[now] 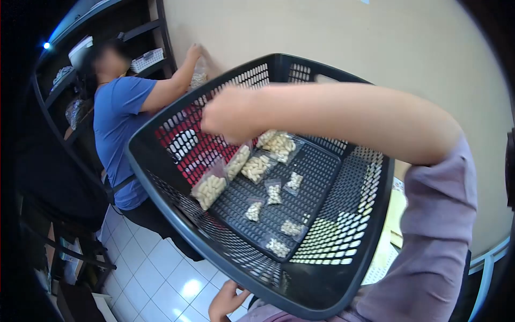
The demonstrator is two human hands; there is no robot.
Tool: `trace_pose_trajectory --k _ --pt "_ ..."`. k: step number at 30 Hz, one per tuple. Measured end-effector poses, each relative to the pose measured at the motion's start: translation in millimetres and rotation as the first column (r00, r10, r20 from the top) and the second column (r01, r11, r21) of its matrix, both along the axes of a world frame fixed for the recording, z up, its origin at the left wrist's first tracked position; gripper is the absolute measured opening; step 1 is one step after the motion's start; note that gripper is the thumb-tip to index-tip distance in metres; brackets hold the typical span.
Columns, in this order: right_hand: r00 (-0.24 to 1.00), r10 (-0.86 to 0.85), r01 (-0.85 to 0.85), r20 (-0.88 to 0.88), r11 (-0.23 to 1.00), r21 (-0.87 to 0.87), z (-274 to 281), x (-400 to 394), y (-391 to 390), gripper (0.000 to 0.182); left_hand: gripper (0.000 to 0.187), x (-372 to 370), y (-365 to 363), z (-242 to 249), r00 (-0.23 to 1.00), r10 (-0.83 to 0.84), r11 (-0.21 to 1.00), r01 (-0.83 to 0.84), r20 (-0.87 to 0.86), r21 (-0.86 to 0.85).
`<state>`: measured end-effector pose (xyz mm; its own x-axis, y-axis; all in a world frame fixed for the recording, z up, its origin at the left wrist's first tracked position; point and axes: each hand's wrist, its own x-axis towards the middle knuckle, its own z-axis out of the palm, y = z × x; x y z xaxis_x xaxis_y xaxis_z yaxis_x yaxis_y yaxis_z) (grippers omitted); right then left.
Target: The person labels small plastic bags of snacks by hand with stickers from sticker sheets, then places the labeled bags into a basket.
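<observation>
White floor tiles (pixel 161 273) shine below, and a plain beige wall (pixel 332 37) fills the background, with dark shelving (pixel 145 32) in the far left corner. No brand, label or writing can be read anywhere; the packets are clear and unprinted as far as can be seen.

A black perforated plastic basket (pixel 177 214) is tilted toward the camera and fills the middle of the view. On its slatted bottom lie several small clear bags of pale pellet-like pieces (pixel 276 193), scattered apart from one another; larger ones sit toward the upper left of the floor, smaller ones lower down.

The right hand (pixel 228 115) reaches across the basket from the right, its forearm and mauve sleeve (pixel 434 225) blocking much of the far rim. It is closed in a pinch on the top of a hanging bag (pixel 212 185), which dangles just above the basket's left inner wall.

The left hand (pixel 228 300) shows at the bottom edge, under the basket's near rim, fingers loosely curled and touching the rim's underside; whether it actually grips the basket cannot be told.

Behind the basket sits another person in a blue shirt (pixel 120 123), one hand (pixel 194 51) raised against the wall beside a clear packet (pixel 198 78).
</observation>
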<state>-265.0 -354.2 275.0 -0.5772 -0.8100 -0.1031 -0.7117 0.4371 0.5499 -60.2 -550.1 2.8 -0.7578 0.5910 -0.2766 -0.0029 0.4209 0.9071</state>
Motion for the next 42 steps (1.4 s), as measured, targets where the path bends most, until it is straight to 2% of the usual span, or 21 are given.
trace_pose_trajectory --k 2,3,4,5,6,7,10,11,13,16,17,19,20,23,26,30,32,34,36,40,42 --pt "0.992 0.007 -0.023 0.128 0.993 0.118 -39.4 -25.7 -29.4 0.02 0.038 8.7 -14.8 -28.5 0.948 0.015 0.975 0.057 -0.318 0.216" --pt "0.981 0.039 -0.065 0.189 0.989 0.136 -62.5 -41.9 -39.0 0.021 0.037 16.7 -6.1 -6.5 0.962 0.194 0.974 -0.164 -0.195 0.158" --pt "0.973 0.047 -0.084 0.226 0.984 0.157 -91.3 -60.8 -47.9 0.021 0.047 19.5 -8.6 -12.7 0.977 0.212 0.957 -0.214 0.033 0.197" --pt "0.967 0.026 -0.081 0.254 0.974 0.209 -106.7 -68.9 -54.3 0.02 0.046 22.4 -10.4 -13.2 0.969 0.238 0.95 -0.246 0.064 0.191" --pt "0.962 0.065 -0.108 0.265 0.982 0.152 -130.2 -81.6 -53.9 0.019 0.045 25.4 -12.6 -13.0 0.959 0.265 0.942 -0.279 0.097 0.184" --pt "0.959 0.002 -0.059 0.285 0.98 0.192 -143.5 -84.8 -55.5 0.022 0.045 27.2 -14.9 -16.5 0.957 0.275 0.938 -0.289 0.097 0.191" --pt "0.975 0.176 -0.161 0.135 0.98 -0.118 -204.1 -100.2 -34.6 0.039 0.045 30.5 -17.4 -24.8 0.935 0.334 0.914 -0.351 0.115 0.204" --pt "0.973 0.182 -0.167 0.138 0.979 -0.117 -213.8 -102.4 -33.7 0.039 0.045 29.0 -17.1 -28.3 0.929 0.355 0.904 -0.371 0.108 0.212" --pt "0.98 0.126 -0.071 0.154 0.945 -0.321 -222.8 -101.7 -31.1 0.041 0.044 24.6 -17.1 -35.9 0.923 0.37 0.898 -0.385 0.107 0.214" --pt "0.979 0.156 -0.089 0.134 0.909 -0.407 -229.8 -101.4 -26.7 0.037 0.042 17.3 -15.6 -40.2 0.923 0.372 0.902 -0.385 0.098 0.198" --pt "0.978 0.151 -0.082 0.14 0.909 -0.409 -230.6 -101.7 -25.0 0.037 0.04 13.6 -14.0 -38.6 0.925 0.37 0.912 -0.379 0.086 0.159" --pt "0.962 0.273 -0.254 -0.004 0.892 -0.375 -225.3 -100.6 -22.2 0.032 0.036 8.9 -9.6 -35.4 0.919 0.382 0.905 -0.393 0.093 0.163" --pt "0.964 0.266 -0.247 -0.002 0.893 -0.376 -229.8 -102.9 -22.8 0.032 0.036 8.0 -8.3 -32.5 0.922 0.376 0.908 -0.387 0.095 0.161" --pt "0.983 0.181 -0.171 0.044 0.971 -0.169 -231.5 -108.1 -24.9 0.018 0.035 6.4 -5.1 -26.7 0.935 0.349 0.924 -0.355 0.066 0.141" --pt "0.956 0.293 -0.293 -0.021 0.95 -0.103 -189.9 -98.4 -30.2 0.015 0.034 6.6 -3.2 -28.0 0.937 0.345 0.918 -0.348 0.048 0.189" --pt "0.802 0.561 -0.566 -0.203 0.824 0.041 -122.2 -93.8 -24.7 0.007 0.038 8.4 -6.3 -40.7 0.957 0.252 0.959 -0.267 0.145 0.097" --pt "0.809 0.541 -0.548 -0.23 0.836 0.036 -87.0 -78.8 -10.1 0.006 0.045 10.4 -6.0 -57.2 0.989 0.151 0.969 -0.149 0.006 0.197" --pt "0.747 0.543 -0.566 -0.383 0.822 0.062 -52.9 -59.2 11.4 0.003 0.049 14.0 1.5 -53.8 0.995 0.082 0.97 -0.065 -0.063 0.233" --pt "0.712 0.461 -0.523 -0.529 0.852 0.039 -18.8 -29.9 38.2 0.004 0.026 13.2 16.2 -33.8 0.959 0.018 0.988 -0.061 0.283 0.143" --pt "0.578 0.333 -0.531 -0.745 0.847 -0.034 45.6 37.1 109.0 0.004 0.031 14.9 43.2 -16.9 0.931 -0.172 0.985 0.156 0.32 0.076" --pt "0.457 0.311 -0.586 -0.833 0.81 -0.019 74.2 68.0 143.8 0.006 0.034 14.5 55.5 -16.0 0.9 -0.277 0.959 0.281 0.338 0.038"
